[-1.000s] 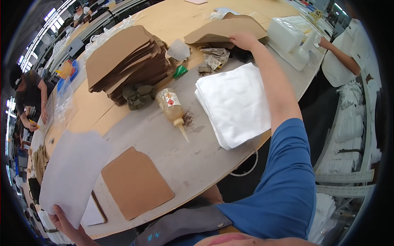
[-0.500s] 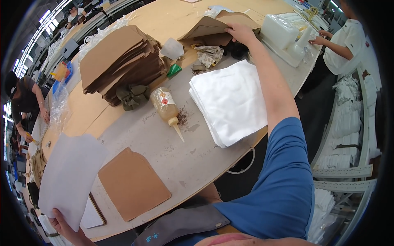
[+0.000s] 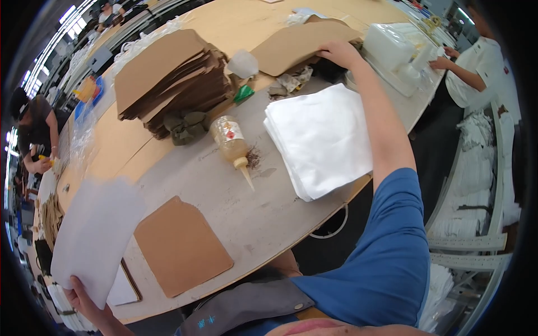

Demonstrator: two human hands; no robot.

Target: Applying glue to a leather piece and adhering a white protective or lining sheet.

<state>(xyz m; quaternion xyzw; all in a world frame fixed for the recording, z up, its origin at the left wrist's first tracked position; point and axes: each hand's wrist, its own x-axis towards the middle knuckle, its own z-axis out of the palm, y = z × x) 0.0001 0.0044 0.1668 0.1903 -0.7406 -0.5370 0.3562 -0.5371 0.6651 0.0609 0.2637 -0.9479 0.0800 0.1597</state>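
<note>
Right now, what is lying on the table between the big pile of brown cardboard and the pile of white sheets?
In the head view, a glue bottle lies on its side between the brown cardboard stack and the white sheets, beside a dark green bundle.

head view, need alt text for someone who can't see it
A person at a long worktable holds a white sheet in the left hand while the right hand grips a brown cardboard piece far across the table. Between lie a cut cardboard panel, a glue bottle and stacked white sheets.
</note>
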